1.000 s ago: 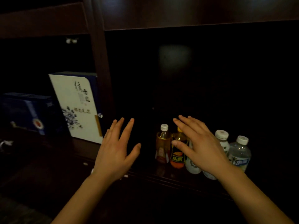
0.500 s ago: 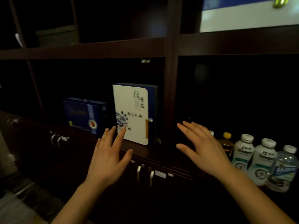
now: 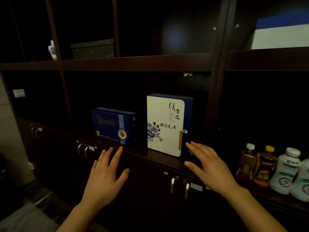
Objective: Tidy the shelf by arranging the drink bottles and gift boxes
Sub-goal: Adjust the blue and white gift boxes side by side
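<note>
A tall white gift box [image 3: 164,126] with blue flowers and black writing stands upright on the dark wooden shelf [image 3: 137,150]. A lower dark blue gift box [image 3: 113,125] stands to its left. Several drink bottles sit in the compartment to the right: an amber bottle [image 3: 247,162], an orange-labelled bottle [image 3: 265,166] and a white bottle [image 3: 286,171]. My left hand [image 3: 105,178] hovers open below the blue box. My right hand [image 3: 209,166] is open too, its fingertips just right of the white box's lower corner. Neither hand holds anything.
A vertical post [image 3: 217,81] divides the gift box compartment from the bottle compartment. A dark green box [image 3: 92,48] sits on the upper shelf at left, a blue-and-white box [image 3: 280,34] at upper right. Cabinet doors with metal handles [image 3: 179,186] lie below.
The view has swung left and up, from the bottles to the gift boxes. Both open hands have moved left with it and now flank the white gift box's base.
</note>
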